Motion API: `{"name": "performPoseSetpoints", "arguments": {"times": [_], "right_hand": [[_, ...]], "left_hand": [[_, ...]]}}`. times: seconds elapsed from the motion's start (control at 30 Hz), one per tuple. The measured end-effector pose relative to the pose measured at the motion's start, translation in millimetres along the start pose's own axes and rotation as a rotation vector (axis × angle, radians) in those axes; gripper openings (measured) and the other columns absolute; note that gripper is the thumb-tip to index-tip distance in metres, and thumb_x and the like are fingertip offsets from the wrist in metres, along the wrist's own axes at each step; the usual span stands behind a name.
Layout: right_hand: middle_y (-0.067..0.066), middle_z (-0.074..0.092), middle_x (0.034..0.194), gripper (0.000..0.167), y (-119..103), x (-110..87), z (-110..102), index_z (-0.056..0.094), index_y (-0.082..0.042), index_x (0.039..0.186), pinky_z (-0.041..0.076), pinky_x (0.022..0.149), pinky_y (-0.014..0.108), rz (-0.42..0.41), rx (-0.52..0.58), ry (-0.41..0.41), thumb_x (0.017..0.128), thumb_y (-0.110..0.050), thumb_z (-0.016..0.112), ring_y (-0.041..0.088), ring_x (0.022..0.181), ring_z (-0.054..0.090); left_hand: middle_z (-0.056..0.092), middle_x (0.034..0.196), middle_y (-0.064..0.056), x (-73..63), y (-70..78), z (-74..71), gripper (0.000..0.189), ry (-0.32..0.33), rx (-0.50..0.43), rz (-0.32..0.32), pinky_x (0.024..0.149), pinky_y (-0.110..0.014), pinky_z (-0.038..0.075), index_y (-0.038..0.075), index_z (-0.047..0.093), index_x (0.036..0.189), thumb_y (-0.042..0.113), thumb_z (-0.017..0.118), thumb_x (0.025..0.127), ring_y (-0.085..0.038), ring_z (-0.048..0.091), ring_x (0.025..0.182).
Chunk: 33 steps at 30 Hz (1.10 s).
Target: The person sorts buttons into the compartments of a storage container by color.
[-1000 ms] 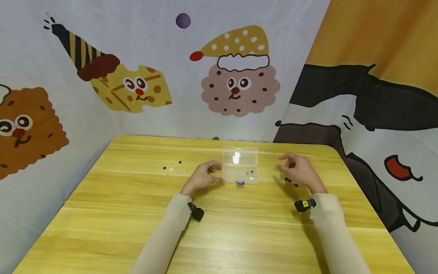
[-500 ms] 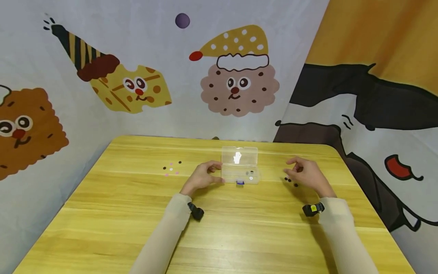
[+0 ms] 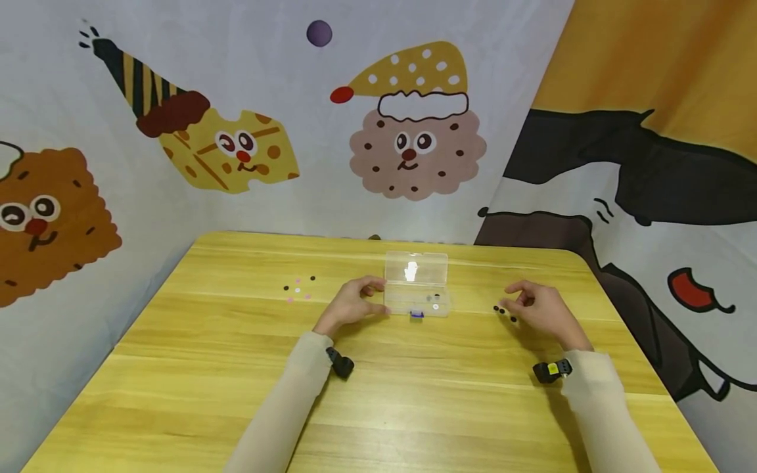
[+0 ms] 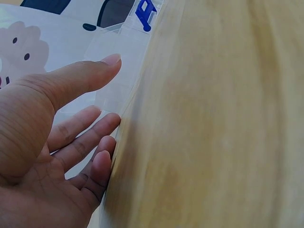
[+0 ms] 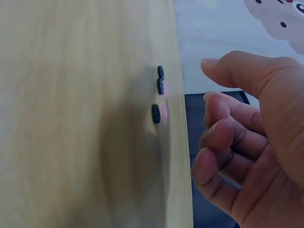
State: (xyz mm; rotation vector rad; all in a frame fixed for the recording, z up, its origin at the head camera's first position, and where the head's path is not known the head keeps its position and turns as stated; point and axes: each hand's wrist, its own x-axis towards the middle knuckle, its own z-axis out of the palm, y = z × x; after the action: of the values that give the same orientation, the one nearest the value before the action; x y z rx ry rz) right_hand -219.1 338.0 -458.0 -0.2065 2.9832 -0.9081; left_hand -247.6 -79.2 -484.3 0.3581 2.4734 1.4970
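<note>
A clear plastic box [image 3: 397,309] with a blue latch [image 4: 146,15] stands lid up on the table, a few small discs inside. My left hand [image 3: 353,303] holds its left end, thumb at the front corner and fingers toward the hinge. In the left wrist view the thumb [image 4: 90,78] lies across the clear plastic. Right of the box, my right hand [image 3: 541,309] hovers just above black buttons [image 3: 502,311], its fingers loosely bent with nothing between them. The right wrist view shows these black buttons [image 5: 156,114] with pink ones [image 5: 165,111] behind them, apart from the fingertips.
Left of my left hand, several black, pink and white buttons [image 3: 298,290] lie scattered on the wooden table [image 3: 195,368]. A white button [image 3: 435,307] lies inside the box. A cartoon-printed cloth [image 3: 331,164] hangs behind the table's far edge.
My right hand has moved right and slightly toward me, from beside the box to over the black buttons. My left hand keeps its place on the box.
</note>
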Motion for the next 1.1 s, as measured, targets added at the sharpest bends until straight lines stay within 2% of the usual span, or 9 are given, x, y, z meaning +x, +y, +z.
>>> {"name": "performPoseSetpoints", "arguments": {"times": [0.23, 0.53, 0.8, 1.1], "right_hand": [[0.004, 0.066, 0.08, 0.047, 6.8, -3.7, 2.3, 0.069, -0.006, 0.119, 0.045, 0.059, 0.026, 0.011, -0.024, 0.013, 0.094, -0.046, 0.073, 0.016, 0.065, 0.056], [0.004, 0.063, 0.078, 0.033, 11.1, -11.3, 1.9, 0.068, -0.009, 0.116, 0.043, 0.056, 0.027, 0.029, -0.018, -0.049, 0.097, -0.036, 0.071, 0.016, 0.062, 0.055], [0.003, 0.063, 0.082, 0.025, 14.9, -15.1, 0.4, 0.07, -0.01, 0.113, 0.043, 0.06, 0.027, 0.032, -0.044, -0.097, 0.097, -0.03, 0.071, 0.016, 0.067, 0.053], [0.001, 0.065, 0.082, 0.015, 17.5, -17.4, 0.1, 0.071, -0.011, 0.105, 0.045, 0.06, 0.026, 0.014, -0.043, -0.112, 0.097, -0.024, 0.072, 0.013, 0.068, 0.055]], "left_hand": [[0.068, 0.13, -0.003, -0.4, -0.4, 0.0, 0.061, -0.001, -0.003, -0.005, 0.107, -0.044, 0.047, 0.016, 0.064, 0.136, 0.02, 0.089, 0.08, -0.026, 0.057, 0.117], [0.067, 0.131, -0.004, -0.8, -0.5, -1.6, 0.062, -0.008, -0.003, 0.007, 0.107, -0.045, 0.047, 0.016, 0.064, 0.137, 0.021, 0.089, 0.081, -0.026, 0.057, 0.117], [0.068, 0.131, -0.004, -0.5, -0.9, -0.7, 0.062, -0.004, -0.003, 0.007, 0.107, -0.044, 0.047, 0.016, 0.064, 0.137, 0.021, 0.089, 0.081, -0.026, 0.058, 0.117], [0.068, 0.13, -0.002, -0.3, -0.8, 0.2, 0.061, 0.003, 0.0, 0.003, 0.106, -0.044, 0.047, 0.017, 0.065, 0.136, 0.022, 0.09, 0.08, -0.025, 0.058, 0.115]]}}
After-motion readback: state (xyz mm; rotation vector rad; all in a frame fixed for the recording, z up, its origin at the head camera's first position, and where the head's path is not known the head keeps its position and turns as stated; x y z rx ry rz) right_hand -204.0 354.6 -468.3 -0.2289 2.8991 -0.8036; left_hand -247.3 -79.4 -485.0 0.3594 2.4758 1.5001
